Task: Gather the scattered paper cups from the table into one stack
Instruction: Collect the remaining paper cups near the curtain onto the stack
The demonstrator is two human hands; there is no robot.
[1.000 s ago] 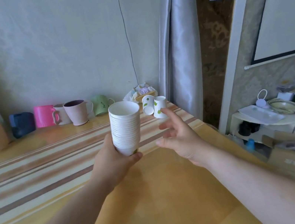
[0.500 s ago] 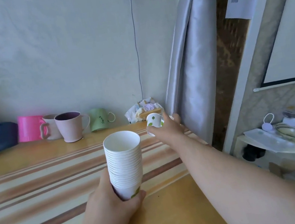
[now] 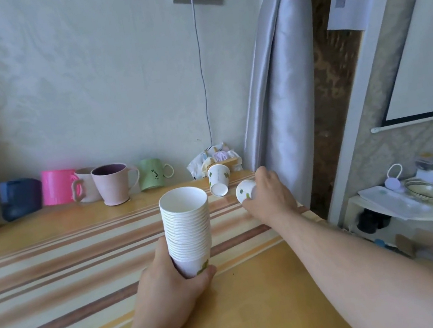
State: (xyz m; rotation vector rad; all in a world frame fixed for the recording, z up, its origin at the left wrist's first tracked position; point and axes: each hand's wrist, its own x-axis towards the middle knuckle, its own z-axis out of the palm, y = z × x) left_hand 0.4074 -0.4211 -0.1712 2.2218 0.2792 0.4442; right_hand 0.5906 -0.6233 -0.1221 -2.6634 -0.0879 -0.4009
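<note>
- Soft, even daylight fills the room; the wall (image 3: 82, 86) is bright and pale.
- A mild sheen lies on the table (image 3: 56, 276), with only faint shadows under the mugs (image 3: 111, 187).
- Wide-angle distortion bends the curtain (image 3: 276, 82) and door frame (image 3: 384, 78) near the edges.
- The right-hand clutter (image 3: 428, 185) looks soft and smeared.

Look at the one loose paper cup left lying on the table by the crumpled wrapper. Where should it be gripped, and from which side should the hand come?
The loose paper cup lies tipped, its base toward the camera and its mouth toward the wall. Probably best to pinch across its side wall, near the base, coming from above and the front. The right hand already holds another cup.
</note>
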